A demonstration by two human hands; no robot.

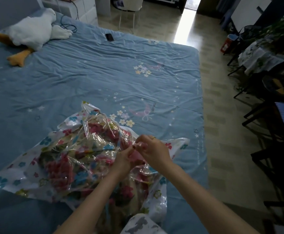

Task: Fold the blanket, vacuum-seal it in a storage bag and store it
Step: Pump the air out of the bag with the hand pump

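Pink plastic shows between my fingers: a small pinkish piece at the top of the storage bag (80, 154), likely its zip slider or valve, though I cannot make out which. My left hand (123, 159) curls round it from below and steadies the film there, while my right hand (153, 149), the one with the ring, pinches at it from above with thumb and fingertips. I hold it with both hands because the film is slippery and slack; one hand alone would only drag the plastic along instead of working the fitting.

Under my wrists lies the blanket (67, 164), floral in red, pink and green, already inside the clear bag. It looks bunched rather than pressed flat, and the plastic stands up in loose crinkled peaks around it, so I judge the air has not yet been drawn out. The bag's printed white border with blue flowers spreads out flat to my left and curls up near my right hand.

I have the bag on the near edge of the bed (104, 68), close to my body, where the blue sheet gives a broad soft surface to spread it on. Farther off, near the far side, a phone (109, 37) rests on the sheet, and a white plush goose (33, 31) with orange feet lies at the far left, well apart from the work.
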